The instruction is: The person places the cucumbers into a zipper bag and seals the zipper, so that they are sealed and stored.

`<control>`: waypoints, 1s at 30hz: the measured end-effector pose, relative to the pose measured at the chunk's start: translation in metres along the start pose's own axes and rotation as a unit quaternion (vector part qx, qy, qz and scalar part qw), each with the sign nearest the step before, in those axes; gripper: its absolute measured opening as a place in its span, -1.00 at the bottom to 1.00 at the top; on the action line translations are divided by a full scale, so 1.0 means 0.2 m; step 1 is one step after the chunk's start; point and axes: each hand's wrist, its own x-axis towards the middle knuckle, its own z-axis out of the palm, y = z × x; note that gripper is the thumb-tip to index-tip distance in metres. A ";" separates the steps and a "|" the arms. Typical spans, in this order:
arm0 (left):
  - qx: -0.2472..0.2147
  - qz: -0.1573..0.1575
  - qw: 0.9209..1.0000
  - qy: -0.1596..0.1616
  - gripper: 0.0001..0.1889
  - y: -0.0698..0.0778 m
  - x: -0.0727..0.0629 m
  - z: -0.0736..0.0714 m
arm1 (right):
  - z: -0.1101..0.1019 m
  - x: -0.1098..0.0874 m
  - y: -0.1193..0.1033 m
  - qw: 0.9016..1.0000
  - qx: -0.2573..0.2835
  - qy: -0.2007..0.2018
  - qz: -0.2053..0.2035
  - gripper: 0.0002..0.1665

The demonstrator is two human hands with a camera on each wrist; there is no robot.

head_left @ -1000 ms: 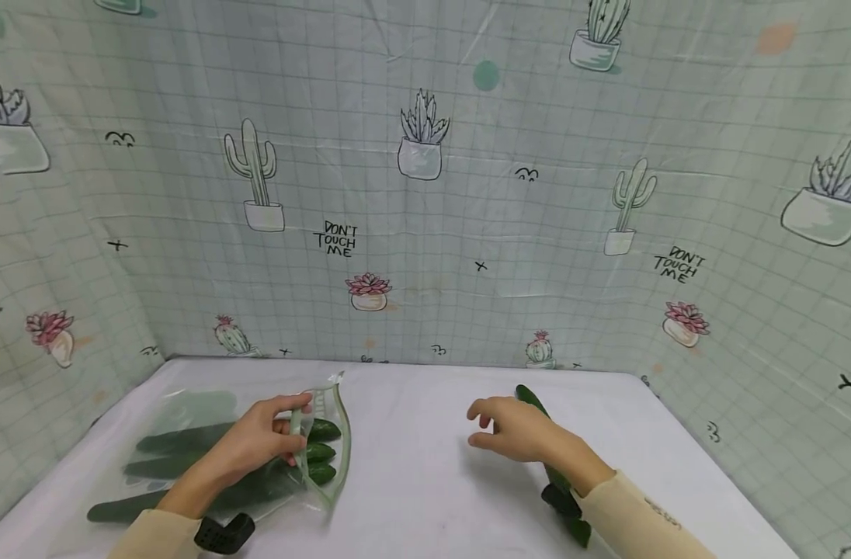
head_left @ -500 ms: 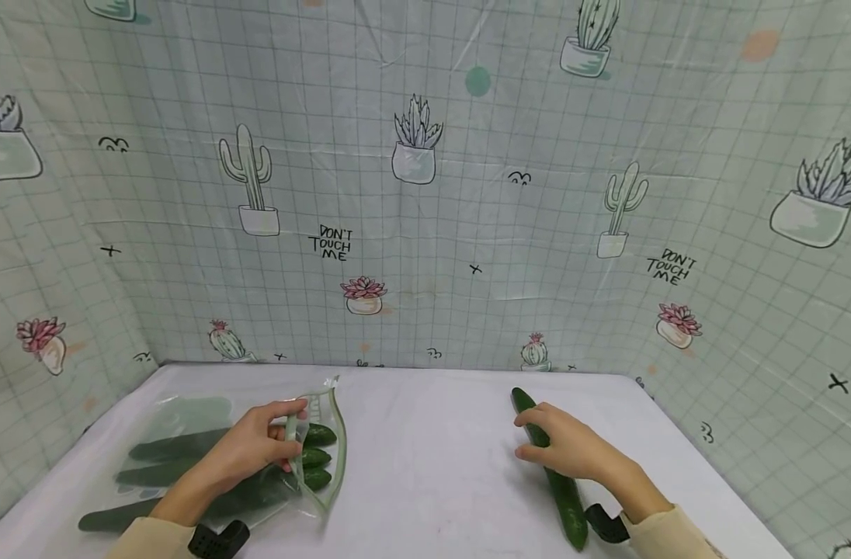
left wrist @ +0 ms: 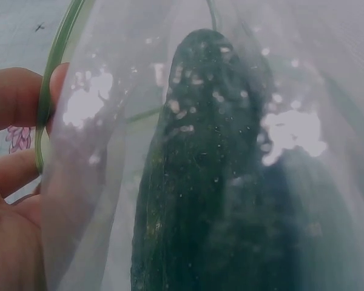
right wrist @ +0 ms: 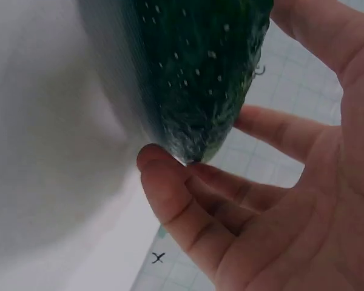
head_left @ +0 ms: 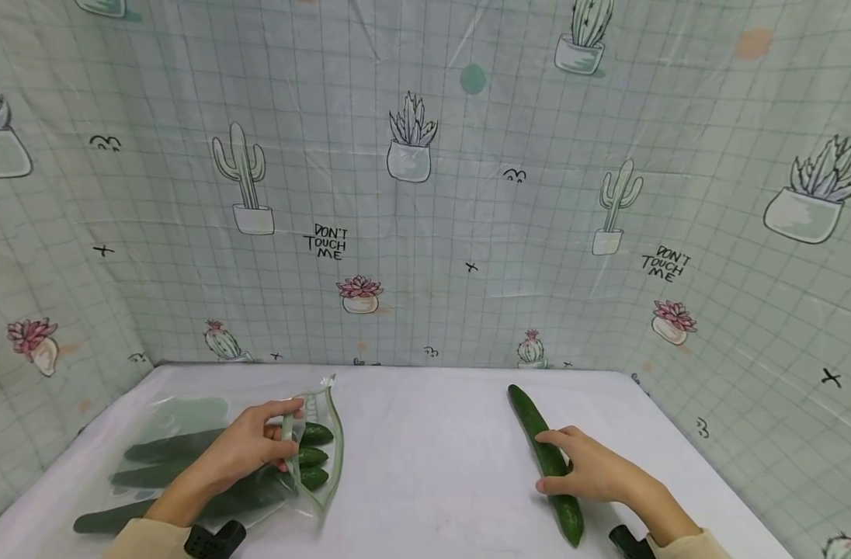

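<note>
A clear zip bag with a green rim and several cucumbers inside lies on the left in the head view. My left hand pinches its upper lip, holding the mouth parted; the cucumber tips show there. The left wrist view has the bagged cucumber close up behind glossy film, the fingers on the green rim. A loose cucumber lies on the right. Over its nearer half is my right hand, fingers spread and loosely bent about it; firm contact is unclear. The right wrist view shows this cucumber between thumb and fingers.
A white-covered table carries everything, with bare cloth between the bag and the loose cucumber. A curtain printed with cacti surrounds it at the back and sides. Black wrist cameras show at both cuffs.
My right hand has moved right and toward me, from left of the loose cucumber to over its nearer half. My left hand keeps its hold on the bag lip. The view has shifted slightly.
</note>
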 end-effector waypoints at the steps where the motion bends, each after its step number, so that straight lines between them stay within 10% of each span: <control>1: 0.001 0.001 1.000 0.002 -0.23 0.00 0.00 0.00 | 0.00 0.00 0.00 1.000 0.003 -0.003 0.004 -0.10; 13: 0.004 0.004 1.000 0.007 -0.24 0.00 0.00 -0.01 | 0.04 0.03 0.00 0.999 0.044 0.022 0.002 -0.08; 30: 0.011 0.005 1.000 0.006 -0.24 0.00 -0.01 -0.01 | 0.02 0.17 0.07 0.989 0.042 -0.024 -0.142 -0.26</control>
